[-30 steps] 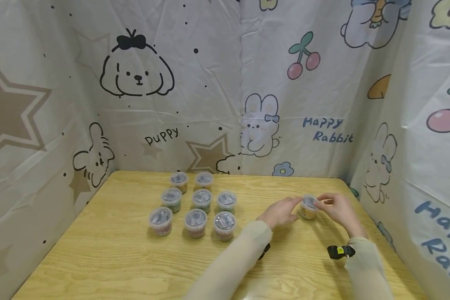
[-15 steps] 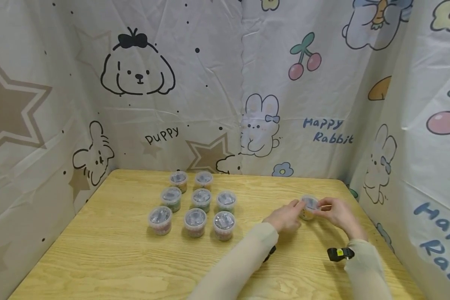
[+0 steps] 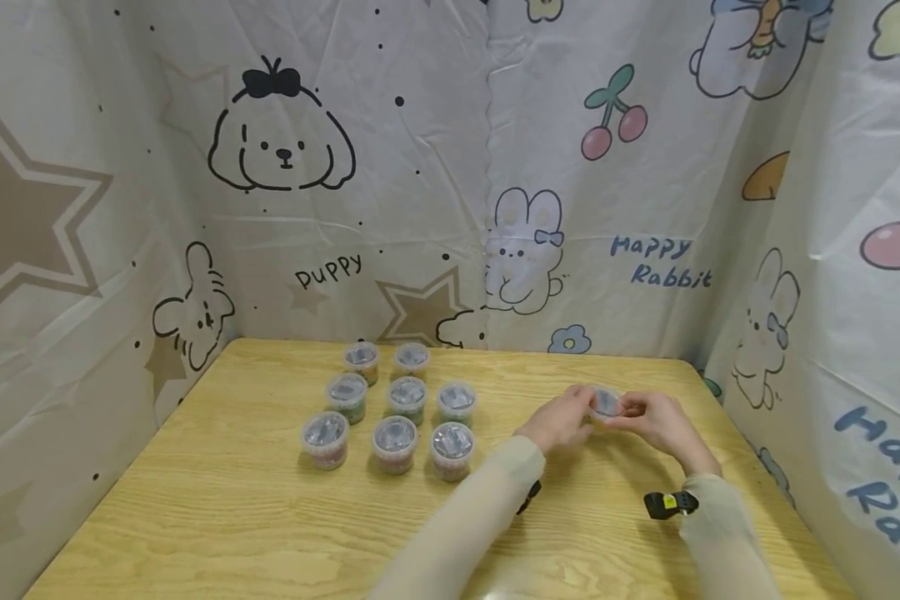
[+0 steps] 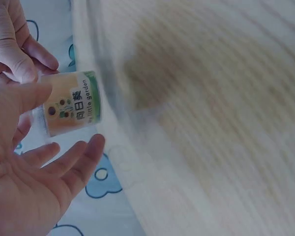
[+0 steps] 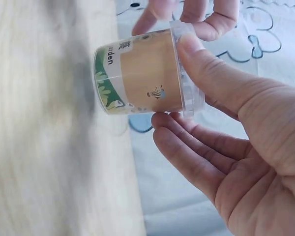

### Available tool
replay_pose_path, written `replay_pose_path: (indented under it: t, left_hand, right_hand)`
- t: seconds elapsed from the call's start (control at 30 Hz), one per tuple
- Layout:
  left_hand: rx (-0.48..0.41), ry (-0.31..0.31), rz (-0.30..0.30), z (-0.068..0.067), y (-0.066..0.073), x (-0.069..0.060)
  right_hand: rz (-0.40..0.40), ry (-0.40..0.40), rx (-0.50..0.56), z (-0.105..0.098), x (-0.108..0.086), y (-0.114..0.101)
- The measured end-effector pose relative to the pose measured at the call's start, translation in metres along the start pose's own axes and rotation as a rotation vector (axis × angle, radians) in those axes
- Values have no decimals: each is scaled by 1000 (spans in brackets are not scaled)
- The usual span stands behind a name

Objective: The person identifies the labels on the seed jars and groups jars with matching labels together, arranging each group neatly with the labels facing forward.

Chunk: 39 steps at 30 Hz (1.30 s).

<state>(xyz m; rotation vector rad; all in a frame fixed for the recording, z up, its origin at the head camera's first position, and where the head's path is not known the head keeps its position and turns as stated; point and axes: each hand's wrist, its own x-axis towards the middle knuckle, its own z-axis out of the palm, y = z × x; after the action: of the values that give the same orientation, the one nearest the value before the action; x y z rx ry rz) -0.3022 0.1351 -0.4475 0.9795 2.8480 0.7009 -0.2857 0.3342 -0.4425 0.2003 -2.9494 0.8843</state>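
Note:
A small clear plastic cup (image 5: 147, 73) with a transparent lid and an orange label stands between my two hands on the right side of the table. Its label, with "little garden" lettering, faces the left wrist camera. My left hand (image 3: 562, 421) holds the cup from the left, thumb and index finger near the lid, the other fingers spread beside the wall. From the right, my right hand (image 3: 656, 421) pinches it, thumb on the lid rim and fingertips against the far side. In the head view the hands hide most of the cup's wall. I cannot tell whether its base touches the table.
Several similar lidded cups (image 3: 395, 446) stand upright in rows left of centre on the wooden table (image 3: 270, 525). Printed curtains (image 3: 420, 167) hang behind the table and along both sides. Each wrist wears a black strapped camera (image 3: 671, 504).
My left hand has closed in around the cup, covering more of it. Both hands and the cup have shifted slightly left. The rows of cups keep their places on the table.

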Motion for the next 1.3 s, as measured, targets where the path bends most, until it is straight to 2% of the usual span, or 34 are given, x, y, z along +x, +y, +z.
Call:
replay_pose_path:
  t: [0.1,0.27,0.43,0.73,1.03,1.3]
  left_hand:
    - [4,38,39,-7,-5,2]
    - [-54,23,84,-24,-10,3]
    - [-122,27,100,-44,-15,3]
    - [-297,104,56,-79,-21,-7]
    - [-354,130,20,-101,-29,-29]
    - [-394,190,-40,-118,-37,-53]
  right_hand:
    - [-15,-4,16,-3,2,-8]
    - [-52,2,19,-9,5,-17]
    - [-105,51,72,-12,9,-26]
    - [-165,143,172,-6,12,-48]
    - [-224,186,240,7,17,-71]
    - [-283,156,314,19,20,-95]
